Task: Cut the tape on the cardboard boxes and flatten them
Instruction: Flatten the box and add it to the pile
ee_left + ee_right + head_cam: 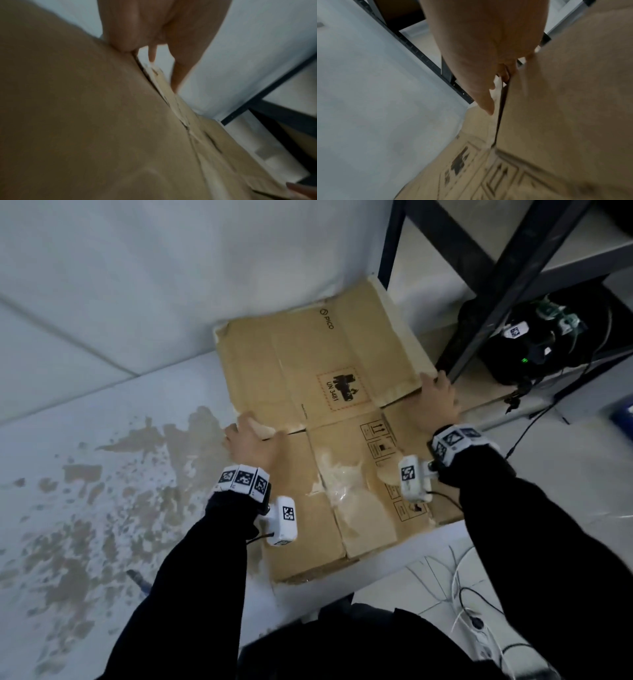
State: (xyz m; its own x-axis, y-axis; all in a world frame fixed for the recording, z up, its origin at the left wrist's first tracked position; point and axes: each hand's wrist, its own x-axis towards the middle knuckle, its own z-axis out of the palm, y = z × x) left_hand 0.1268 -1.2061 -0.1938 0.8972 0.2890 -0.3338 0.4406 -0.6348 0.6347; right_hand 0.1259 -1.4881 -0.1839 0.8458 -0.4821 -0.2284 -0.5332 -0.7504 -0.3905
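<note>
1. A flattened cardboard box lies on the pale floor in a corner, its far edge against the wall and its right side just beside a dark metal shelf rack.
2. The left hand sits at the box's left edge by a slit between panels; in the left wrist view its fingers reach down over the edge, thumb on top. It seems to grip the edge, though blur makes this uncertain.
3. The right hand is at the right edge by the matching slit, fingers curled over the upper panel's corner, thumb pointing along the gap.
4. Torn tape residue whitens the near panel.
5. Black gear with cables sits on the rack's bottom shelf.
</note>
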